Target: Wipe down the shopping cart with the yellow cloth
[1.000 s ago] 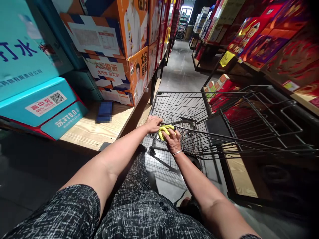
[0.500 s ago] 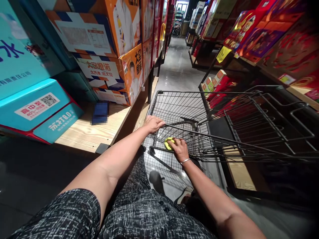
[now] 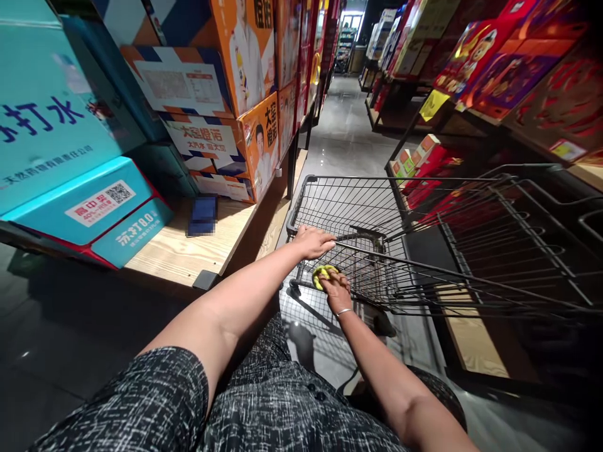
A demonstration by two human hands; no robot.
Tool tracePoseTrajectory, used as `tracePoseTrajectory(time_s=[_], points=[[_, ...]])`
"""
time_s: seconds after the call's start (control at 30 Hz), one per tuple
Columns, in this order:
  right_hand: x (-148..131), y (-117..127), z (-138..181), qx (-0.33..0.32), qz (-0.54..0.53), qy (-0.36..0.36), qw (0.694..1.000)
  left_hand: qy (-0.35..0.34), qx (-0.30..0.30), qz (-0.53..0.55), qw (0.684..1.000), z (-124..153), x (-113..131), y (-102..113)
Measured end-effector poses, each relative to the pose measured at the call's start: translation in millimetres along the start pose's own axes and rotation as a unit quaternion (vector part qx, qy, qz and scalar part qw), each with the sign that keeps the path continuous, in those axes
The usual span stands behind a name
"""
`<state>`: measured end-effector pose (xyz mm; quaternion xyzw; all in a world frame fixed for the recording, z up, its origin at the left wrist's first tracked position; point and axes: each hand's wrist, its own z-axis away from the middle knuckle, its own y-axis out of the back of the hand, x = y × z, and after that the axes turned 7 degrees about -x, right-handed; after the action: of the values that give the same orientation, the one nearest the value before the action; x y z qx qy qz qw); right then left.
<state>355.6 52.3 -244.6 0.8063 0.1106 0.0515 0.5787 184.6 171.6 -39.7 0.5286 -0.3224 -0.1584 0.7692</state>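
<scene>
A black wire shopping cart [image 3: 358,207] stands in front of me in a store aisle. My left hand [image 3: 315,241] is closed over the near top rail of the cart at its left corner. Lower down, my right hand [image 3: 335,290] presses a small yellow cloth [image 3: 322,274] against the cart's lower frame bar, fingers wrapped round the cloth. A thin bracelet circles my right wrist.
A low wooden shelf [image 3: 188,248] on the left carries teal boxes [image 3: 85,188] and orange cartons [image 3: 226,144]. Red gift boxes [image 3: 509,69] fill the racks on the right. The grey tiled aisle [image 3: 343,138] runs ahead beyond the cart.
My right hand has carried the yellow cloth from the cart's top rail down to the lower bar. My left hand has stayed on the top rail.
</scene>
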Motion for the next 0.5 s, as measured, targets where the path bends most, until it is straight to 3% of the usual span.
tracePoseTrajectory(time_s=[0.1,0.2,0.33,0.5], points=[[4,-12,13,-0.028,-0.003,0.01,1.0,0.005,0.024,0.02,1.0,-3,-1,-7],[21,0,16,-0.041,0.003,0.027,0.999,0.017,0.05,0.048,0.997,-7,-4,-11],[49,38,10,-0.032,0.028,0.041,0.998,0.023,0.075,0.051,0.996,-11,-9,-14],[84,104,7,0.08,0.045,-0.016,0.996,0.025,0.064,0.052,0.996,-10,-11,-10]])
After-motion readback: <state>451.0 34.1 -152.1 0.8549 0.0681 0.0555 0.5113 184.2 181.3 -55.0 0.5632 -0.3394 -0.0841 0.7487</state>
